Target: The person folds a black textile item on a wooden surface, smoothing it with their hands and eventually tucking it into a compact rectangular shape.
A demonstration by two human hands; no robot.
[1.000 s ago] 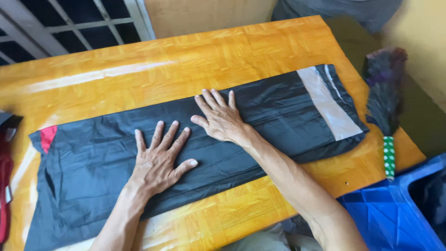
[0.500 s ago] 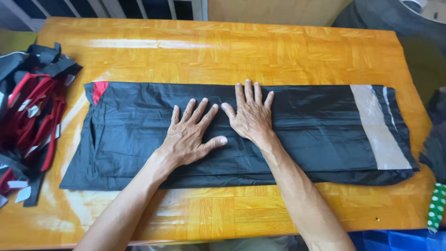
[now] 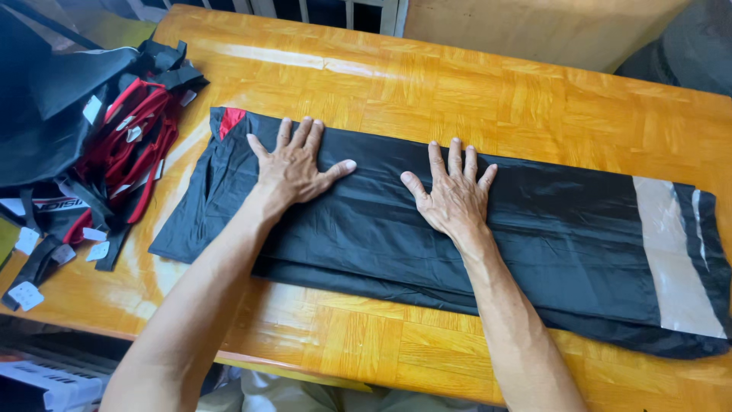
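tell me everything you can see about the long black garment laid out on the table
The black garment is a thin, slightly glossy fabric folded into a long flat strip lying across the wooden table. A red patch shows at its left end, and a pale grey reflective-looking band crosses near its right end. Its lower edge shows stacked layers. The left hand and right hand press flat on it, fingers spread.

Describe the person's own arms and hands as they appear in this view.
Both forearms are bare as far as the picture shows: no sleeves, gloves, watch or bracelet in view. The left hand and right hand show no rings on the fingers that are visible. The arms are lean, with veins and tendons standing out.
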